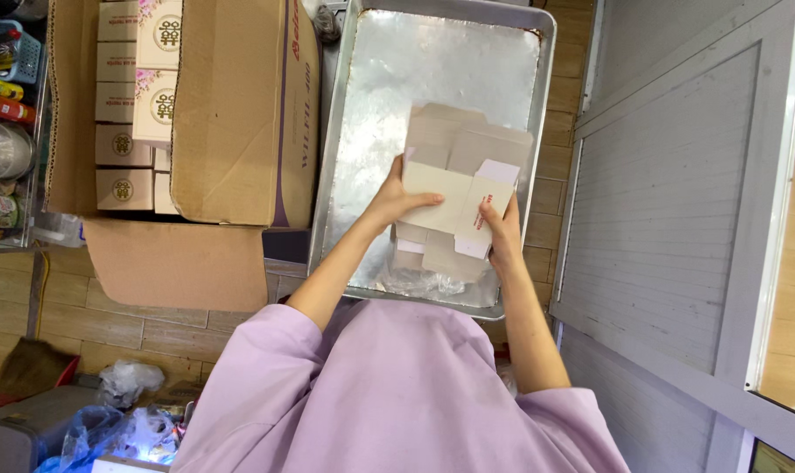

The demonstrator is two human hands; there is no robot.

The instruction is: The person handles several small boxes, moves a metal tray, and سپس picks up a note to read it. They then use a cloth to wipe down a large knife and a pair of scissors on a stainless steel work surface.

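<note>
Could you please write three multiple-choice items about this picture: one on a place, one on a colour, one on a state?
1. Where is the metal tray?
A. to the right of the large cardboard carton
B. inside the carton
C. on top of the carton

2. What colour is the person's top?
A. green
B. lilac
C. black

3. What state is the pale cardboard box blank in?
A. crushed into a ball
B. sealed with tape
C. part-folded, flaps open

Answers:
1. A, the tray lies beside the carton, on its right in the picture.
2. B, the sleeves and body are light purple.
3. C, the left hand and the right hand hold it above the tray with several flaps standing open.
</note>
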